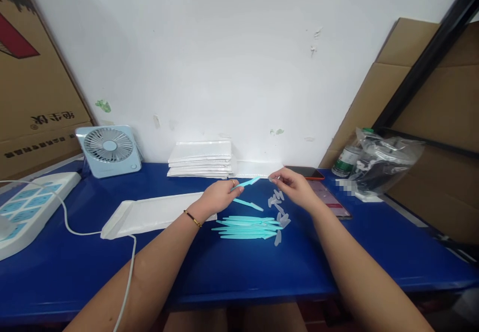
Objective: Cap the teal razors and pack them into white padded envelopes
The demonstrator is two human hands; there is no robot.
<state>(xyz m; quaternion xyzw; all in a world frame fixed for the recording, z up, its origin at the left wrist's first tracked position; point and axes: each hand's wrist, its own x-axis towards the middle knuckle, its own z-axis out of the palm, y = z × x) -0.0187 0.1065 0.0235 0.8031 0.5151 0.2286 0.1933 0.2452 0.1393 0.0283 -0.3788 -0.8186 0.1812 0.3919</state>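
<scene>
The left hand (219, 196) pinches a slim turquoise plastic stick (247, 183) by one end, its tip pointing toward the right hand (295, 185). The right hand's fingertips pinch what looks like a small clear plastic cap (272, 178), just beside that tip. Below and between both hands, a pile of matching turquoise sticks (247, 226) lies on the blue table (224, 272), with loose clear caps (279, 207) beside it.

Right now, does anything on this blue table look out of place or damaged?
Nothing is spilled or broken. One teal stick lies askew, apart from the tidy pile, and clear caps are scattered beside it. The wall has chipped spots.
</scene>
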